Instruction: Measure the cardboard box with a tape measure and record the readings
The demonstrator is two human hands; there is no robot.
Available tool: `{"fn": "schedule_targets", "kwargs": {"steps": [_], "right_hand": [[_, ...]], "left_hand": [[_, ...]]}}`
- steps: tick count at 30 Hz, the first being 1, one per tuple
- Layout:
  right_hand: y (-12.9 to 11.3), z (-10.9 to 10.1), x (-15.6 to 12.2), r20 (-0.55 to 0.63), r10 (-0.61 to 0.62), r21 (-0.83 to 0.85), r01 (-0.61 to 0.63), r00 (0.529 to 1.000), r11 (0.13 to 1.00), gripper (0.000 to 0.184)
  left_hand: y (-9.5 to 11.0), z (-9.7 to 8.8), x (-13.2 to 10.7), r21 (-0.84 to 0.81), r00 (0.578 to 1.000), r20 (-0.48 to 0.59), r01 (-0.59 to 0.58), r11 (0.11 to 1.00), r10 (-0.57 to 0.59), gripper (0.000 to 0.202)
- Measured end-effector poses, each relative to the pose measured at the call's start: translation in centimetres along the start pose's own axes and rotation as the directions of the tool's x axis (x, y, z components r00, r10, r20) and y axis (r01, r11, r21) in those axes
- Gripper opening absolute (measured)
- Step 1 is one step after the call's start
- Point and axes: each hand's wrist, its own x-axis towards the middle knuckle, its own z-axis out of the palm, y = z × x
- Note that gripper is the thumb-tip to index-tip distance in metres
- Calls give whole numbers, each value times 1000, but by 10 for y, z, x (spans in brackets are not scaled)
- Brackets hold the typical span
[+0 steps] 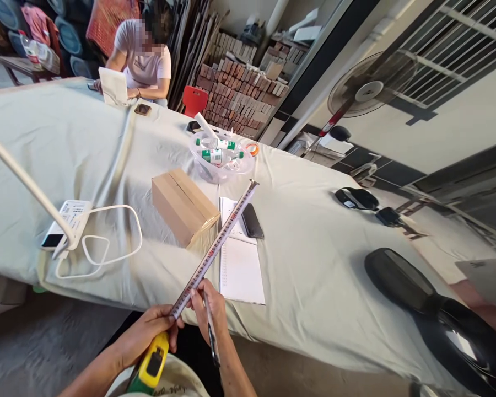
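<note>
My left hand is closed around a tape measure with a yellow and green case. Its pulled-out blade runs up and to the right over the table, and the metal end hook points away from me. My right hand pinches the blade's lower part, with a pen also held between its fingers. Just left of the blade sits a closed cardboard box. Beneath and beside the blade are an open notebook and a dark phone.
A clear plastic basin with bottles stands behind the box. At left lies a white power bank with a looped cable. Dark curved objects line the right side. Across the table sits a person; a fan stands at right.
</note>
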Motion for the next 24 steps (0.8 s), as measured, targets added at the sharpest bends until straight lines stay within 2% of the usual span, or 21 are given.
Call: {"fn": "schedule_targets", "kwargs": {"steps": [3, 6, 11, 18, 22, 24], "right_hand": [[-6, 6, -4, 63, -2, -38, 4, 998, 999, 14], [-10, 12, -11, 56, 12, -64, -8, 998, 998, 12], [-16, 18, -26, 60, 3, 7, -3, 998, 1000, 14], [-21, 30, -45, 77, 6, 59, -10, 997, 998, 15], [-20, 38, -52, 100, -34, 49, 29, 994, 998, 12], [-15, 38, -50, 146, -98, 4, 99, 984, 995, 13]], "left_hand": [[-5, -2, -8, -38, 998, -54, -25, 999, 22, 33], [-10, -5, -13, -43, 996, -90, -29, 999, 25, 35], [-14, -8, -18, 47, 995, -83, -51, 998, 55, 40], [-11, 1, -36, 10, 993, -70, -90, 996, 90, 37], [-15, -1, -45, 33, 991, -60, -114, 993, 116, 39], [-17, -5, -48, 43, 989, -68, -132, 990, 134, 40]]}}
